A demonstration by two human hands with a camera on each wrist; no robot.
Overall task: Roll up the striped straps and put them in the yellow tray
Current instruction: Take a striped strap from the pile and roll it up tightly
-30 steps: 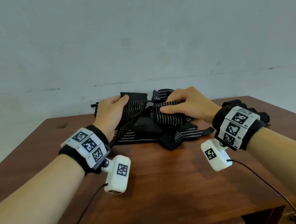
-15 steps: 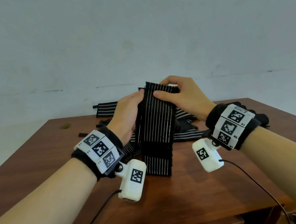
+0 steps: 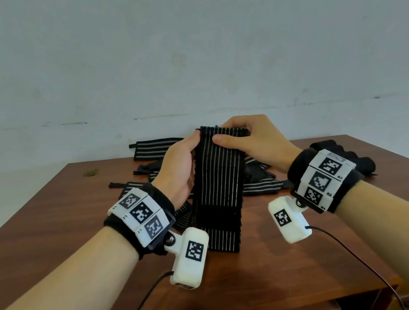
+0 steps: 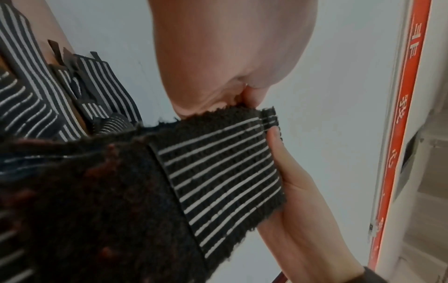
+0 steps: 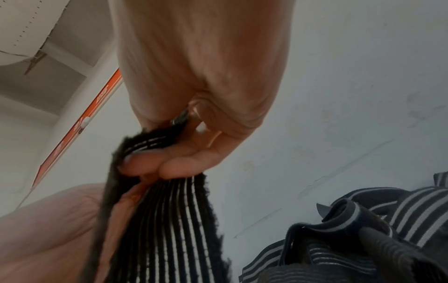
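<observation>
Hanging upright above the wooden table (image 3: 51, 227), a black striped strap (image 3: 220, 191) is pinched at its top edge by the left hand (image 3: 178, 170) and the right hand (image 3: 251, 143), thumbs in front, other fingers hidden behind the cloth. Its lower end partly covers the heap of other straps (image 3: 259, 186) behind it. No yellow tray shows in any view.

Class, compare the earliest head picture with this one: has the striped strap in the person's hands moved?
Yes. The striped strap has been lifted out of the pile on the table; it hangs, its top end held by the left hand and right hand.
</observation>
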